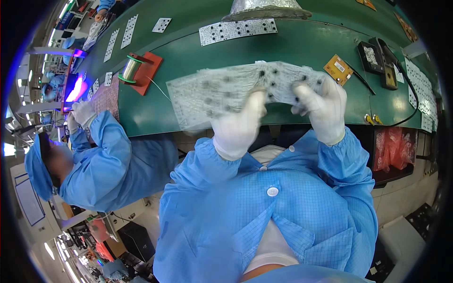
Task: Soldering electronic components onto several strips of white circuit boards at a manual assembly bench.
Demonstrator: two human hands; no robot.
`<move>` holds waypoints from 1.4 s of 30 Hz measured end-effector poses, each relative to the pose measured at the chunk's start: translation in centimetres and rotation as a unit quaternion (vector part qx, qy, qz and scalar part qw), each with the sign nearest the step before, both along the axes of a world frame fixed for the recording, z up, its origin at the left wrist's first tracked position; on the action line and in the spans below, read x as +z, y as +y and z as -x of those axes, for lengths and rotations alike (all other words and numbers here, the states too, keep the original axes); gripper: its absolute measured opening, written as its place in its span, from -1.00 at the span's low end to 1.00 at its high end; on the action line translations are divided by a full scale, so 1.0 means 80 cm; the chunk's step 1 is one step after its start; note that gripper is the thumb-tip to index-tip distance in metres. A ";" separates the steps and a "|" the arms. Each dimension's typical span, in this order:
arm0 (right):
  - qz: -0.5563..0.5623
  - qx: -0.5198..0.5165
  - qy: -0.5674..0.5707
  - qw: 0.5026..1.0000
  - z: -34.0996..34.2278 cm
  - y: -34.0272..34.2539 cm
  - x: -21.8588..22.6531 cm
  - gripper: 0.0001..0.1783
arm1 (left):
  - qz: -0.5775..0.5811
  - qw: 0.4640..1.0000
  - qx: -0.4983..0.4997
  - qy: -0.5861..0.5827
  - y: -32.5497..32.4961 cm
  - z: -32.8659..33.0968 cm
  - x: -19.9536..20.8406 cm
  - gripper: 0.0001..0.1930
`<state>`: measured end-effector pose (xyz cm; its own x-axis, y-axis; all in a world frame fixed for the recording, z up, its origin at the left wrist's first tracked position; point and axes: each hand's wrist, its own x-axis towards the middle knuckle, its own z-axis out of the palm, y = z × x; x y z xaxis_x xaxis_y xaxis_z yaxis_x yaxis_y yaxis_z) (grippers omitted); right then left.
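As a worker in a blue checked smock holds a motion-blurred white circuit-board panel over the near edge of the green worktable, the left gloved hand pinches its near side and the right gloved hand its right end, though exact fingertip contact cannot be told. Good handling likely means gripping edges only, off the black components, and clear of the wire trailing from the spool.
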<state>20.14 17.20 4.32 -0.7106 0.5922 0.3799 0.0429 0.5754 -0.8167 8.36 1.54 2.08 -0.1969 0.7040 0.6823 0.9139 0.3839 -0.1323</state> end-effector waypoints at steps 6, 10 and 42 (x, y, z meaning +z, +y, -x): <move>0.087 0.000 0.070 0.994 0.001 0.011 -0.011 -0.66 | -0.032 0.991 -0.055 -0.117 0.000 0.008 -0.002 -0.52; 0.272 0.000 0.066 0.960 -0.006 0.012 -0.014 -0.66 | -0.078 0.936 -0.143 -0.313 0.000 0.019 0.000 -0.38; -0.272 -0.100 -0.241 0.926 0.011 0.204 -0.021 -0.62 | 0.031 0.888 -0.284 -0.360 -0.003 0.039 0.020 -0.43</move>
